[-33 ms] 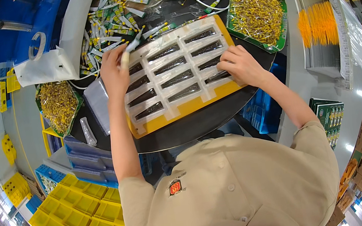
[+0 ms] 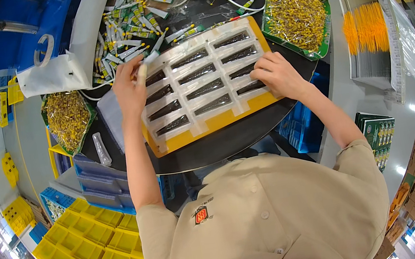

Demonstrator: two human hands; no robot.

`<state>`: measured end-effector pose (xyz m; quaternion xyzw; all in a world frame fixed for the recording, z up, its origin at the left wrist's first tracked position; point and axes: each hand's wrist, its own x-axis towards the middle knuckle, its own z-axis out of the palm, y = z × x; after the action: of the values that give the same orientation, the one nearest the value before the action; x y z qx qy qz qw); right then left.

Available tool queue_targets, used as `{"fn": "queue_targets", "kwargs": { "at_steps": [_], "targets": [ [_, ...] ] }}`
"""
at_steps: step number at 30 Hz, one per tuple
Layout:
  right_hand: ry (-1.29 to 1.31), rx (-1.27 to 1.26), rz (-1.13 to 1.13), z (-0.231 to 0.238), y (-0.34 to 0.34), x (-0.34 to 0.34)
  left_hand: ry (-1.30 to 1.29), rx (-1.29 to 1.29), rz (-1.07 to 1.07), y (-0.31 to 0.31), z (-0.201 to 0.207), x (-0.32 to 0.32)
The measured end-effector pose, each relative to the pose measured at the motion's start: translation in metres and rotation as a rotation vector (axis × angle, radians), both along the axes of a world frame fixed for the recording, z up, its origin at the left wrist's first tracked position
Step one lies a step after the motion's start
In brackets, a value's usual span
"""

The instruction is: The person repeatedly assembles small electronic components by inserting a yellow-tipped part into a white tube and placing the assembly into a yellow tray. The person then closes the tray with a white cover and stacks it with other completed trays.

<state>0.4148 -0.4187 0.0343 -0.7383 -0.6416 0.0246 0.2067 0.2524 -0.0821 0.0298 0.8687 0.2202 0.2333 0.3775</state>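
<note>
Tray (image 2: 218, 126), yellow-rimmed with a white top, lies askew on the black tabletop (image 2: 212, 158), near its front edge and between the two hands. Three columns of dark, tapered slots (image 2: 202, 72) run across it, glossy inside, with pale tape strips between them.

Left hand (image 2: 131, 84) is at the tray's far left corner, fingers bent, a pale cover on one digit. A white tube (image 2: 152, 56) lies at its fingertips — whether gripped or only touched, I cannot tell. Right hand (image 2: 277, 72) bends over the tray's right side, fingertips at the lower slots of the right column; whether it grips anything there is hidden.

More tubes (image 2: 139, 23), green and white with yellow tips, lie heaped toward the tabletop's far left edge. A white cable (image 2: 259, 6) loops along the far side. By the far right edge stands a green bin (image 2: 331, 28) full of small yellow-tipped pieces (image 2: 292, 13); a second bin (image 2: 87, 135), filled alike, is at the left edge. Clear sheets (image 2: 109, 115) lie just left of the tray — partly behind the left forearm — and a clear plastic piece (image 2: 101, 149) lies nearer the front left edge.
</note>
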Motion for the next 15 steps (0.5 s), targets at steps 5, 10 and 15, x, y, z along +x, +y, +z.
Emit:
{"fn": "queue_targets", "kwargs": {
  "at_steps": [5,10,15],
  "targets": [
    [0.106,0.030,-0.002,-0.009,-0.004,-0.008,0.117,-0.047,-0.087,0.013,-0.015,-0.035],
    [0.029,-0.008,-0.045,-0.011,-0.008,-0.010,0.091,0.281,-0.162,0.014,-0.028,-0.027],
    [0.070,0.011,-0.040,-0.019,-0.007,-0.007,0.056,0.125,-0.083,0.024,-0.018,-0.021]
  ]
}}
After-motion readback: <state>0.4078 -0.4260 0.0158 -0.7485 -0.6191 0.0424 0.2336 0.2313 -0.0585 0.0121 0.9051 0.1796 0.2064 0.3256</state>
